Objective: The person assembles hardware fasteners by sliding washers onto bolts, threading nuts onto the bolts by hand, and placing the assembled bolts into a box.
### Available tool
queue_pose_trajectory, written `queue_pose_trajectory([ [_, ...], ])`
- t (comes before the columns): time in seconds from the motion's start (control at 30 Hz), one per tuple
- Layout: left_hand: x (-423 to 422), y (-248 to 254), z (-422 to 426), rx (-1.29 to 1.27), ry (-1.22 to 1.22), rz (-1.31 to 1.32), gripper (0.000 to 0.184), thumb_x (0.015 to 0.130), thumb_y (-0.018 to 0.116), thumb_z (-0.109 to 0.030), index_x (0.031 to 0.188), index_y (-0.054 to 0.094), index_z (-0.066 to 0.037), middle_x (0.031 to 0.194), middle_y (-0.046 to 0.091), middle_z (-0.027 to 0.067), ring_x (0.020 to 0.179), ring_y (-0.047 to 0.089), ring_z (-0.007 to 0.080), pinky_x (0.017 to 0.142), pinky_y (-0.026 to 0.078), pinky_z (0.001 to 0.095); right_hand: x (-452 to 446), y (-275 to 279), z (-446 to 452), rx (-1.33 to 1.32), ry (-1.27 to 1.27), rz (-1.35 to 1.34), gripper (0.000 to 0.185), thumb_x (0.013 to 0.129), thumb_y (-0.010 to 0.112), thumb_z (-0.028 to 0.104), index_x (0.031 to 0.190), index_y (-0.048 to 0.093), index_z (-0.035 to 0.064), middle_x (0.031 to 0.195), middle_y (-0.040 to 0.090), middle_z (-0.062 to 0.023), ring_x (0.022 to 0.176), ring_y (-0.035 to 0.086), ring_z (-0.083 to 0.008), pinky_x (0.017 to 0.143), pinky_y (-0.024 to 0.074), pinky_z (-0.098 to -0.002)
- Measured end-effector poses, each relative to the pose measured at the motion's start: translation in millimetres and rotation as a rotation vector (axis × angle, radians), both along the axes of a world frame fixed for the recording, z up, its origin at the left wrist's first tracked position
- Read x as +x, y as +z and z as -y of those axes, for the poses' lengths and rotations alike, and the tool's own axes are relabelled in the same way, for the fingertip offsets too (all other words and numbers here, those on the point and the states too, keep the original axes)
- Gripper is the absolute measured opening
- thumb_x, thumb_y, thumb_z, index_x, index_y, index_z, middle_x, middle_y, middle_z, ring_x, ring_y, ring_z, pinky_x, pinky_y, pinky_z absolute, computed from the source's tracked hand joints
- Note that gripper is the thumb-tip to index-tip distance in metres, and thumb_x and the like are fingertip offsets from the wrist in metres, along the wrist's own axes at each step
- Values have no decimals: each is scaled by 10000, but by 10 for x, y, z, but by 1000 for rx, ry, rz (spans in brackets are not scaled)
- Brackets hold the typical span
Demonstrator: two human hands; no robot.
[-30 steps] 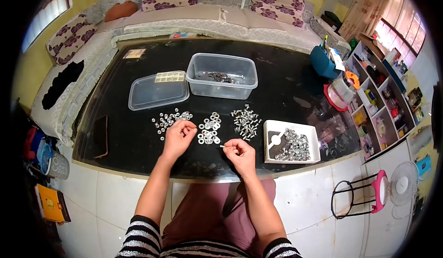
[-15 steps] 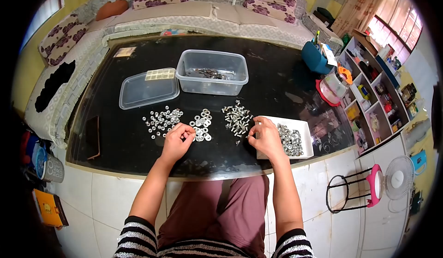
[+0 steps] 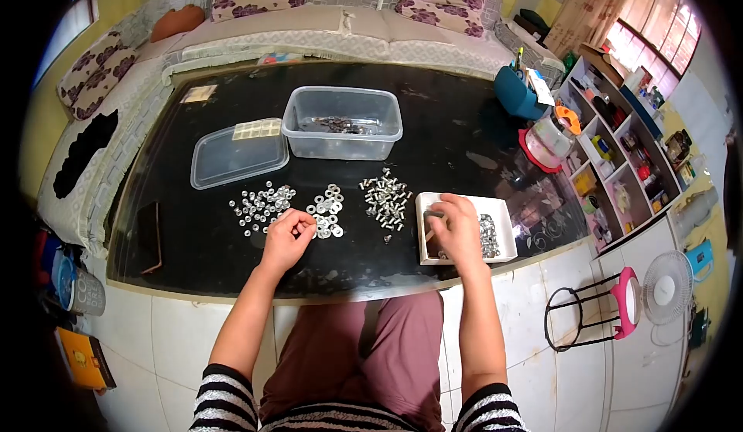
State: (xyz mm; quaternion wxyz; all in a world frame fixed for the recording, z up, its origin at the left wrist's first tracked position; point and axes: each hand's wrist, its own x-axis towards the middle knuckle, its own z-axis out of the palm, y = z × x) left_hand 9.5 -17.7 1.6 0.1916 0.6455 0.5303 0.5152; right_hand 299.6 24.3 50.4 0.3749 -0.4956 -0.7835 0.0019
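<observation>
My left hand (image 3: 288, 239) is closed in a pinch beside the washers (image 3: 328, 214); whatever its fingers hold is too small to make out. Small nuts (image 3: 261, 204) lie scattered to the left of the washers. Over the left part of the white box (image 3: 503, 204) is my right hand (image 3: 457, 231), fingers curled near a dark thing in the box that I cannot identify. Metal pieces (image 3: 489, 239) fill the box's right part, partly hidden by that hand. A pile of short screws (image 3: 385, 200) lies between the washers and the box.
Behind the piles stand a clear plastic container (image 3: 340, 147) with small dark pieces and its flat lid (image 3: 236, 160). A dark phone-like object (image 3: 149, 236) lies at the left. A teal holder (image 3: 517, 95) and a jug (image 3: 551, 140) stand at the back right.
My right hand has moved right from in front of the screws to over the white box. My left hand remains pinched near the washers. The whole view has shifted slightly.
</observation>
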Motion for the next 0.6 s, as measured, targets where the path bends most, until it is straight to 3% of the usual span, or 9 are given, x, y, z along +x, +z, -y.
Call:
queue_pose_trajectory([
  [0.13,136,62,-25,-176,-85,-40,78,718,608,-93,721,564,-30,624,521,30,520,475,97,512,406,226,608,66,32,5,-211,-7,252,631,648,92,867,578,38,924,558,-116,882,512,-289,783,401,-358],
  [0.23,501,254,-74,-285,-174,-154,195,739,610,-223,726,569,-33,605,575,97,545,565,183,513,433,289,967,91,88,-18,-434,94,276,647,649,107,894,564,16,919,548,-141,891,502,-299,777,401,-369],
  [0.33,993,472,-154,-440,-249,-266,313,798,502,-335,730,567,-37,656,584,145,616,575,296,565,454,355,1202,34,100,-78,-545,128,261,668,646,163,875,575,21,896,559,-150,866,522,-303,749,417,-371],
  [0.4,1270,456,-239,-420,-250,-443,369,824,434,-379,758,575,-44,641,565,163,615,552,326,592,433,392,1285,23,103,-422,-622,111,251,682,633,233,811,580,25,807,586,-158,780,557,-324,689,439,-396],
  [0.43,1390,523,-246,-500,-263,-498,429,829,379,-423,773,583,-50,719,582,189,737,550,371,672,424,440,1336,-31,114,-425,-603,149,282,692,604,298,758,576,26,724,592,-171,705,569,-352,642,447,-425],
  [0.6,1631,402,-364,-527,-234,-591,381,796,376,-332,777,595,-21,780,590,198,756,559,362,716,435,420,1412,-151,113,-477,-577,240,245,744,501,244,744,570,9,710,577,-220,705,563,-378,660,448,-443],
])
